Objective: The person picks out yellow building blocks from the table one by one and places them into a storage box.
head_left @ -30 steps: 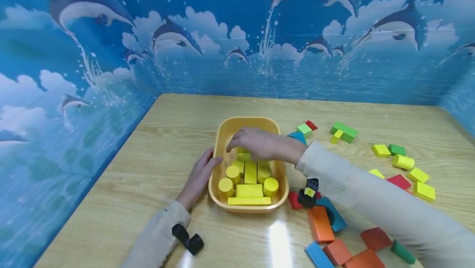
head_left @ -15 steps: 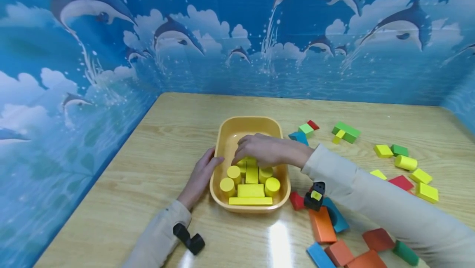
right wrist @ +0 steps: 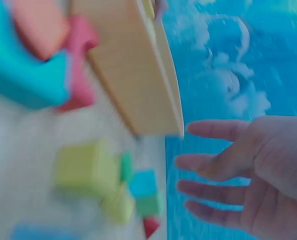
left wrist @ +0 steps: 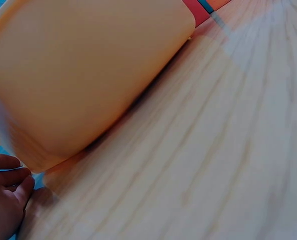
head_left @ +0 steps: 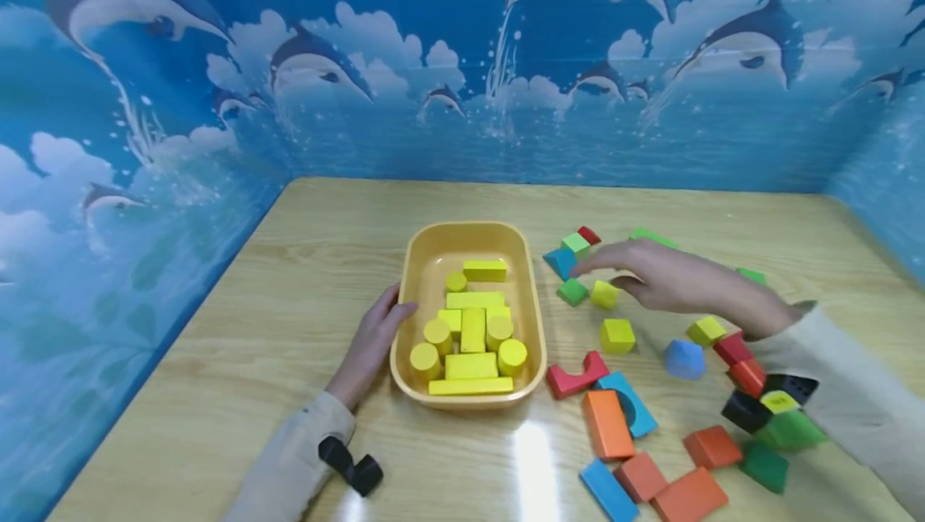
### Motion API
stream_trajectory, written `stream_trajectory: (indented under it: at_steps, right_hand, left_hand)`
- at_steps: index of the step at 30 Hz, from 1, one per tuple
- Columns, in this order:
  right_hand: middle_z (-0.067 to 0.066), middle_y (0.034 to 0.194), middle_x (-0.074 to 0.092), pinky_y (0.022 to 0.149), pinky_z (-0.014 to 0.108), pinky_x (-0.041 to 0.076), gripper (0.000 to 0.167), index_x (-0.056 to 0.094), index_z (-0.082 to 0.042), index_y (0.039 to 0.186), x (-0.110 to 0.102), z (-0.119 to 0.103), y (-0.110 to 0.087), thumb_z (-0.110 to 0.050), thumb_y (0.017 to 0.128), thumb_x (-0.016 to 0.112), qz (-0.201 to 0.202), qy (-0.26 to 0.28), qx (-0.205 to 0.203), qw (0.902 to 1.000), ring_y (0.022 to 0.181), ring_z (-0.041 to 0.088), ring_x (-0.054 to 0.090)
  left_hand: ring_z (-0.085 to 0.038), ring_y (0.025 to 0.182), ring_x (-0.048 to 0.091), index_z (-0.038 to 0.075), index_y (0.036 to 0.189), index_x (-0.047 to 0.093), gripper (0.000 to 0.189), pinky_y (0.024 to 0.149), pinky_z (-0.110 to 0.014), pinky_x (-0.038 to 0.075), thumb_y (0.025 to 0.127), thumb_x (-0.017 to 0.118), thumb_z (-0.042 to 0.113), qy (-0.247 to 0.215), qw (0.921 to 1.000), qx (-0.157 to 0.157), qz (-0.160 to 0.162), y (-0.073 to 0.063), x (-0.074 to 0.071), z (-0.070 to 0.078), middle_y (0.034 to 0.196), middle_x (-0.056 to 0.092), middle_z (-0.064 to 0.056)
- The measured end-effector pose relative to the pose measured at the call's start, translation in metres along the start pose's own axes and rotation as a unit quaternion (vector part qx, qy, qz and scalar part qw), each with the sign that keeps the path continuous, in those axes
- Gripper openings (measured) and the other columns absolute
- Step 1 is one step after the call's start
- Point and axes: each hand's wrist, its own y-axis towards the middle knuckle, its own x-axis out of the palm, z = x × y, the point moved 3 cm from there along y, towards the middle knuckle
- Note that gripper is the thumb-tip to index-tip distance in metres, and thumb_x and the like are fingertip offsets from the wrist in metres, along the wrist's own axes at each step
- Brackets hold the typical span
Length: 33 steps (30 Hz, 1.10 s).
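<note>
A yellow plastic bin (head_left: 531,297) holds several yellow wooden blocks: cylinders, cubes and bars. At its left side, my left hand (head_left: 370,341) holds the wall, with the thumb at the rim and the other fingers outside. In the left wrist view those fingers of the left hand (left wrist: 8,192) are partly cut off, beside the bin's outer wall (left wrist: 83,75). My right hand (head_left: 654,275) hovers over the loose blocks right of the bin, holding nothing. Its fingers are extended and apart in the right wrist view. Below it lie a yellow block (head_left: 604,294) and a yellow cube (head_left: 617,336).
Loose blocks lie right of the bin: a blue triangle (head_left: 560,263), a green block (head_left: 573,292), a red arch (head_left: 576,375), a blue arch (head_left: 627,404) and an orange block (head_left: 609,426). A dolphin-printed curtain (head_left: 462,64) rises behind the table's far edge.
My right hand has left the bin and moved right over the loose blocks. Yellow blocks it covered now show, including a bar near the far end. The left hand stays at the bin.
</note>
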Motion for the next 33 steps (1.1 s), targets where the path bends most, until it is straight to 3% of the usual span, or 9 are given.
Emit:
stream_trajectory:
  at_steps: [6,11,13,17,20,25,29,33]
  right_hand:
    - [0.008,0.127,0.061,0.082,0.044,0.055,0.047,0.061,-0.012,0.129,0.027,0.022,-0.075,0.001,0.084,0.069,-0.021,-0.005,0.080,0.9966,0.113,0.033,0.058]
    - [0.010,0.123,0.061,0.080,0.046,0.055,0.046,0.061,-0.010,0.127,0.049,0.025,-0.094,-0.008,0.083,0.073,-0.002,-0.006,0.119,0.9929,0.109,0.035,0.058]
    - [0.011,0.125,0.060,0.082,0.048,0.054,0.048,0.059,-0.010,0.130,0.052,0.020,-0.088,-0.012,0.083,0.074,0.004,-0.007,0.129,0.9916,0.112,0.036,0.057]
    - [0.011,0.125,0.059,0.082,0.047,0.055,0.052,0.058,-0.012,0.131,0.050,0.004,-0.063,-0.014,0.082,0.076,0.021,-0.037,0.098,0.9942,0.111,0.033,0.057]
    - [0.008,0.117,0.062,0.078,0.043,0.057,0.043,0.064,-0.012,0.121,0.048,-0.003,-0.042,-0.008,0.080,0.077,-0.002,-0.055,0.069,0.9961,0.105,0.030,0.060]
    - [0.008,0.113,0.065,0.075,0.041,0.057,0.038,0.068,-0.010,0.115,0.034,-0.017,-0.013,-0.006,0.079,0.078,-0.073,-0.069,0.069,0.9926,0.099,0.028,0.062]
    - [0.011,0.113,0.066,0.074,0.038,0.057,0.038,0.067,-0.007,0.116,0.013,-0.038,0.022,-0.006,0.080,0.077,-0.017,-0.077,0.060,0.9951,0.097,0.027,0.064]
    - [0.010,0.110,0.067,0.075,0.034,0.057,0.035,0.065,-0.006,0.121,0.015,-0.058,0.070,-0.004,0.086,0.070,0.031,-0.055,0.021,0.9978,0.094,0.023,0.065]
  left_hand:
    - [-0.031,0.136,0.037,0.007,0.146,0.038,0.054,0.113,-0.046,0.029,0.097,0.045,0.031,0.000,0.9999,-0.009,-0.005,-0.002,-0.002,0.001,0.150,0.038,-0.016]
    - [-0.031,0.136,0.038,0.007,0.145,0.039,0.053,0.113,-0.046,0.030,0.098,0.045,0.030,0.000,1.0000,-0.003,-0.001,-0.004,-0.002,0.001,0.149,0.039,-0.016]
    - [-0.032,0.134,0.039,0.006,0.145,0.039,0.053,0.112,-0.046,0.031,0.098,0.046,0.029,-0.002,1.0000,0.003,0.001,-0.004,-0.002,0.001,0.148,0.039,-0.017]
    - [-0.032,0.132,0.043,0.005,0.145,0.040,0.052,0.110,-0.046,0.034,0.098,0.046,0.027,-0.011,0.9999,0.011,0.003,-0.003,0.000,0.002,0.147,0.041,-0.018]
    - [-0.033,0.131,0.044,0.005,0.144,0.040,0.052,0.109,-0.046,0.035,0.098,0.046,0.026,-0.015,0.9998,0.012,0.002,-0.003,0.001,0.001,0.147,0.042,-0.018]
    - [-0.033,0.136,0.038,0.006,0.146,0.039,0.053,0.113,-0.047,0.030,0.098,0.046,0.028,-0.005,1.0000,0.002,0.003,-0.002,0.000,0.001,0.149,0.039,-0.018]
    - [-0.032,0.138,0.035,0.007,0.146,0.039,0.054,0.114,-0.047,0.027,0.097,0.046,0.030,0.006,0.9999,-0.006,0.007,-0.002,-0.001,0.001,0.150,0.038,-0.017]
    - [-0.032,0.137,0.036,0.007,0.145,0.040,0.053,0.114,-0.047,0.027,0.097,0.046,0.029,0.005,0.9999,-0.006,0.008,-0.001,0.000,0.000,0.149,0.039,-0.017]
